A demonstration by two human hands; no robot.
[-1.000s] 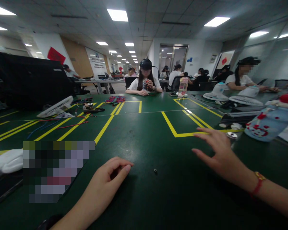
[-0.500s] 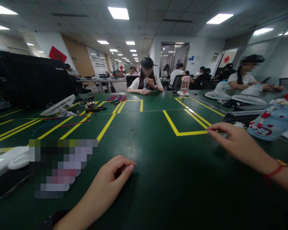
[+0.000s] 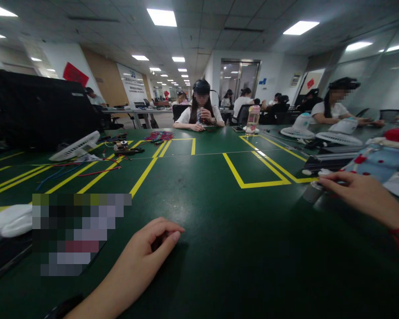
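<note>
My left hand (image 3: 149,248) rests on the green table (image 3: 219,248) near its front edge. Its fingers are curled, thumb against forefinger, and nothing shows inside them. My right hand (image 3: 362,192) reaches out to the right, just past the corner of a yellow tape outline (image 3: 252,184). Its fingertips are closed on a small grey metal cylinder (image 3: 311,192) that lies tilted on the table. A red string circles that wrist.
A pale blue bottle with red patterns (image 3: 369,166) lies behind my right hand, next to a dark tray (image 3: 326,161). White fan grilles (image 3: 75,146) and loose wires (image 3: 96,170) sit at the left. Other people (image 3: 201,110) work at the far side.
My right hand moved right and away across the yellow tape corner and closed on the small grey cylinder, tipping it. The left hand stayed put. A tiny black part seen earlier is gone from view.
</note>
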